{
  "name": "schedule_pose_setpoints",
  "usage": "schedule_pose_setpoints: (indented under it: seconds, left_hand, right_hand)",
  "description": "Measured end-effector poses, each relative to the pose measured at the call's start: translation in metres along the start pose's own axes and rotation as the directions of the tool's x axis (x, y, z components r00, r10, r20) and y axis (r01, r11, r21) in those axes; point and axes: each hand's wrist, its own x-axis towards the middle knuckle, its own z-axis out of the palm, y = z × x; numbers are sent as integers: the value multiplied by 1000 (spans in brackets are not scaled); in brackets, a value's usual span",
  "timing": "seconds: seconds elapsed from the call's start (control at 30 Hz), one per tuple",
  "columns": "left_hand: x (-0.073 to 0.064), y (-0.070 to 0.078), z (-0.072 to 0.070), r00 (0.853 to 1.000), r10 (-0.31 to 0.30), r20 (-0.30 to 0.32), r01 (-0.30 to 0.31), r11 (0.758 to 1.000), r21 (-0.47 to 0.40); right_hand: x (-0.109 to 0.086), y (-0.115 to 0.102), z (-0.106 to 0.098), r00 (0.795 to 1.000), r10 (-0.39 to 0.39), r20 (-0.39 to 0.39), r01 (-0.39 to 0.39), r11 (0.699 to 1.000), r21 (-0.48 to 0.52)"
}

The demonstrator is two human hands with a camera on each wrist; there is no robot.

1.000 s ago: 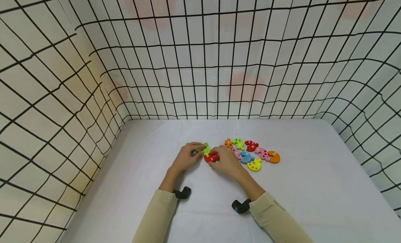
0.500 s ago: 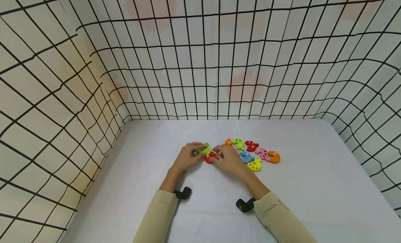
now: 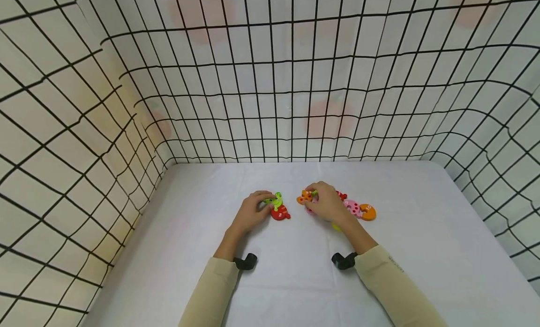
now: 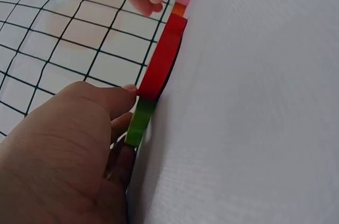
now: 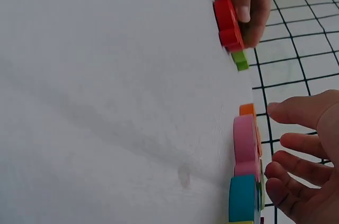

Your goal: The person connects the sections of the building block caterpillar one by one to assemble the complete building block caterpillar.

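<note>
My left hand [image 3: 251, 212] pinches a green animal-head puzzle piece [image 3: 276, 201] between thumb and fingers, flat on the white table. Joined just below it is a red puzzle piece [image 3: 279, 213] marked 2; the left thumb lies at their joint in the left wrist view. My right hand [image 3: 329, 201] hovers over the loose pieces, thumb and fingers spread around an orange piece [image 3: 303, 197]. In the right wrist view those fingers stand apart from the orange, pink [image 5: 245, 139] and blue [image 5: 242, 197] pieces. The hand hides much of this group in the head view.
Right of the right hand lie a pink spotted piece [image 3: 353, 208] and an orange round piece [image 3: 369, 212]. A red piece [image 3: 341, 195] and a yellow piece [image 3: 336, 227] peek out beside the hand. Black wire mesh [image 3: 276, 90] encloses the back and sides of the table.
My right hand has let go of the red piece and moved right over the loose pieces. The left hand stays on the green piece, and the red piece has shifted slightly left.
</note>
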Motion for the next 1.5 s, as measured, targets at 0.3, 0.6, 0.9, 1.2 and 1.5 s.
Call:
schedule_pose_setpoints:
  seconds: [0.3,0.6,0.9,1.2,1.5]
  left_hand:
    - [0,1,2,997,-59,54,58,998,29]
    - [-2,-1,3,995,-19,93,12,998,67]
    - [-4,3,0,992,-7,125,-2,997,72]
    - [-3,0,0,992,13,123,-25,995,96]
    - [-2,0,-1,993,8,119,-17,997,74]
  right_hand:
    - [13,4,7,997,27,77,-21,996,-81]
    - [16,5,16,997,46,57,-38,991,-130]
    - [13,9,13,1000,3,1,-3,998,-66]
    - [3,4,3,999,-27,-31,27,999,16]
    - [-14,2,0,998,-49,-39,50,998,23]
